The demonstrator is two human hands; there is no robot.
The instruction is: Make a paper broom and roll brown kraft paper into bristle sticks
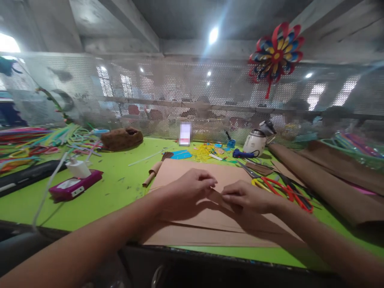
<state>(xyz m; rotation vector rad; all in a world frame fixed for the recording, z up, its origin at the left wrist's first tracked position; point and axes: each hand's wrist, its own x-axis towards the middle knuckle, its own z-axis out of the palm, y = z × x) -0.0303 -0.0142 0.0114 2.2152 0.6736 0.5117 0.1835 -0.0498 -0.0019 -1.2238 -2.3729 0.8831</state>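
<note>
Both forearms reach in from the near side, over the table's front edge (222, 256). Just beyond that edge lie stacked brown sheets (192, 236), flat, their near borders slightly staggered. Above them, the right hand (250, 196) pinches a small brown paper strip (216, 197); the left hand (192, 188) is at its other end, fingers curled, though its grip cannot be confirmed.

Work status: judged partway. One strip is in handling and the sheets beneath are flat; its finished form cannot be determined. Two small brown rolls (152, 174) lie beside the stack's left edge, apparently shaped already.

Clearance: green tabletop (117, 200) shows between the stack and the purple power strip (75, 185), giving the left arm reasonable lateral room. Right side is tighter: red-handled scissors (279, 189) lie close to the right forearm, with a long brown roll (324, 184) outboard. Sleeve or wrist contact with the handles is a possible hazard.

Farther off: yellow scraps (203, 153), a blue tool (241, 153), a white kettle-like vessel (253, 143), then a perforated screen (168, 88).
</note>
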